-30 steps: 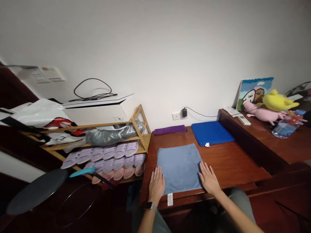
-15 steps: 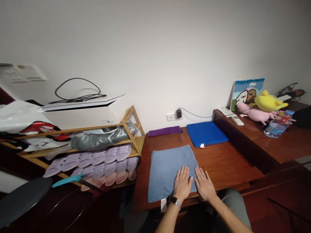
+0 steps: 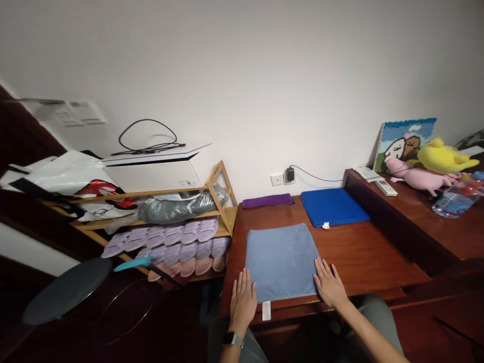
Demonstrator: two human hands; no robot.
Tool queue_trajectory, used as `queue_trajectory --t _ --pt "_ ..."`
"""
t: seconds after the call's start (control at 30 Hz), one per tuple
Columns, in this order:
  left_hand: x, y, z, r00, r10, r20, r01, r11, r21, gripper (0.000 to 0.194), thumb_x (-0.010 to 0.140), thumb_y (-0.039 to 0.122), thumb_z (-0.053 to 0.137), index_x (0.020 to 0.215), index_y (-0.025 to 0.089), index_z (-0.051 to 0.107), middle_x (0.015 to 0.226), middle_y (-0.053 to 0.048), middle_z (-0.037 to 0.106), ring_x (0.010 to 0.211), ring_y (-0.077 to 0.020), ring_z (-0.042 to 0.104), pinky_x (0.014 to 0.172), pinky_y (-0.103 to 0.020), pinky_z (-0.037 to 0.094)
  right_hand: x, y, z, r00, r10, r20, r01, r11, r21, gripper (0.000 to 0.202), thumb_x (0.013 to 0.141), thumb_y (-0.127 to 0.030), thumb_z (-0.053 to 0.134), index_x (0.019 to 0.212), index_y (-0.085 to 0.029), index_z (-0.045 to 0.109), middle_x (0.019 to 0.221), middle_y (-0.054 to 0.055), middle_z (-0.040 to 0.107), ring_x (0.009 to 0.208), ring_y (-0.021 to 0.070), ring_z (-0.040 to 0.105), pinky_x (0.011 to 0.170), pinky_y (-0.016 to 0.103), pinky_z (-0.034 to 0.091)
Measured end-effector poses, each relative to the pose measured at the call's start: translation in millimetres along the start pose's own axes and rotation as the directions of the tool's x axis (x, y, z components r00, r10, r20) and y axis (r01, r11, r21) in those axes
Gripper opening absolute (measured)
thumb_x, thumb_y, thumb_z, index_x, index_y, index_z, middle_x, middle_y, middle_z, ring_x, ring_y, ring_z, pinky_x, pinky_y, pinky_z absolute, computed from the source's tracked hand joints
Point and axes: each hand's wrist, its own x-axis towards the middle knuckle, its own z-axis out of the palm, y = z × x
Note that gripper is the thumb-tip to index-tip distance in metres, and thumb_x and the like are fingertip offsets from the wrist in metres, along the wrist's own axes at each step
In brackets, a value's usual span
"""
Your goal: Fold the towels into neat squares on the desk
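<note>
A grey-blue cloth cover (image 3: 282, 262), roughly square, lies flat at the front of the brown wooden desk (image 3: 363, 257). Its white tag (image 3: 266, 310) hangs over the desk's front edge. My left hand (image 3: 243, 301), with a watch on the wrist, rests flat at the cloth's lower left edge, fingers stretched out. At the lower right edge lies my right hand (image 3: 329, 283), also flat with fingers extended and the fingertips on the cloth's border. Neither hand grips anything. Farther back are a folded bright blue pad (image 3: 335, 205) and a folded purple cloth (image 3: 266, 200).
Left of the desk stands a wooden rack (image 3: 225, 222) with lilac slippers (image 3: 174, 233) and a white box (image 3: 155, 174). A raised desk on the right holds a remote (image 3: 386, 188), a pink plush toy (image 3: 416, 176), a yellow plush toy (image 3: 444, 156) and a water bottle (image 3: 454, 200).
My left hand has slid from the middle of the cloth's front to its lower left edge. My right hand stays at the right edge. The view has turned slightly left.
</note>
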Motion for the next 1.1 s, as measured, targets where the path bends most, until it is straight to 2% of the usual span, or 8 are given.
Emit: queue_trajectory --t 0.2,0.37,0.57,0.67,0.77,0.87,0.97,1.1 --pt "24 9 -19.8 0.996 0.065 -0.058 -0.069 0.996 -0.057 0.057 0.108 0.034 0.031 0.157 0.011 0.045 0.161 -0.014 0.048 0.152 -0.0269 0.042 0.124 -0.05 0.037 54 -5 -27 0.999 -0.035 -0.032 0.035 0.999 0.009 0.065 0.106 -0.042 0.017 0.164 -0.017 0.033 0.169 0.005 0.032 0.159 0.0251 0.024 0.13 0.05 0.017" --pt "81 49 -32.8 0.983 0.183 -0.029 -0.185 0.966 -0.178 0.055 0.109 0.033 0.029 0.158 0.015 0.045 0.162 -0.01 0.048 0.153 -0.0231 0.04 0.126 -0.046 0.036 137 -17 -43 0.999 -0.041 0.008 0.041 0.999 -0.001 0.065 0.106 -0.039 0.02 0.165 -0.013 0.029 0.172 0.006 0.026 0.16 0.0236 0.019 0.13 0.044 0.017" --pt "163 126 -8.5 0.944 0.328 0.041 -0.303 0.908 -0.29 0.058 0.11 0.041 0.026 0.161 0.017 0.04 0.166 -0.008 0.042 0.156 -0.0218 0.033 0.129 -0.044 0.029 173 -12 -6 1.0 -0.016 -0.023 0.016 1.0 0.006 0.067 0.105 -0.04 0.02 0.165 -0.012 0.027 0.172 0.008 0.027 0.16 0.0251 0.019 0.13 0.048 0.016" --pt "193 139 14.3 0.935 0.334 0.118 -0.288 0.911 -0.295 0.06 0.109 0.046 0.025 0.161 0.019 0.04 0.167 -0.008 0.041 0.157 -0.0221 0.031 0.13 -0.045 0.026 172 -5 8 0.998 -0.038 -0.049 0.038 0.999 0.006 0.068 0.105 -0.043 0.017 0.166 -0.013 0.027 0.171 0.007 0.027 0.161 0.0247 0.019 0.13 0.048 0.016" --pt "209 100 32.5 0.96 0.204 0.193 -0.157 0.959 -0.234 0.062 0.108 0.046 0.026 0.162 0.018 0.038 0.168 -0.01 0.039 0.158 -0.0246 0.03 0.129 -0.047 0.026 172 -3 10 0.998 -0.032 -0.05 0.033 0.999 0.003 0.069 0.105 -0.044 0.016 0.166 -0.012 0.025 0.172 0.006 0.025 0.161 0.0241 0.018 0.13 0.047 0.015" --pt "212 28 40.4 0.971 0.059 0.231 -0.021 0.986 -0.164 0.064 0.107 0.042 0.027 0.164 0.013 0.032 0.168 -0.016 0.036 0.158 -0.0294 0.029 0.128 -0.054 0.026 172 -4 9 0.999 -0.019 -0.048 0.019 1.0 0.004 0.069 0.105 -0.044 0.015 0.166 -0.012 0.025 0.172 0.006 0.025 0.161 0.0238 0.018 0.13 0.046 0.015" --pt "207 -32 42.1 0.97 0.034 0.242 0.003 0.989 -0.15 0.063 0.107 0.039 0.027 0.164 0.012 0.031 0.169 -0.015 0.034 0.157 -0.0273 0.03 0.128 -0.052 0.026 172 -3 10 0.998 -0.02 -0.059 0.02 1.0 0.009 0.069 0.105 -0.044 0.016 0.166 -0.012 0.024 0.172 0.006 0.025 0.161 0.0234 0.018 0.13 0.045 0.016" --pt "202 -51 48.3 0.974 0.051 0.222 -0.015 0.987 -0.161 0.062 0.107 0.04 0.029 0.163 0.015 0.033 0.169 -0.01 0.035 0.158 -0.0226 0.028 0.13 -0.046 0.023 172 -3 11 0.999 -0.016 -0.047 0.016 1.0 0.004 0.07 0.105 -0.044 0.017 0.166 -0.012 0.024 0.172 0.006 0.024 0.161 0.0233 0.018 0.13 0.045 0.016"
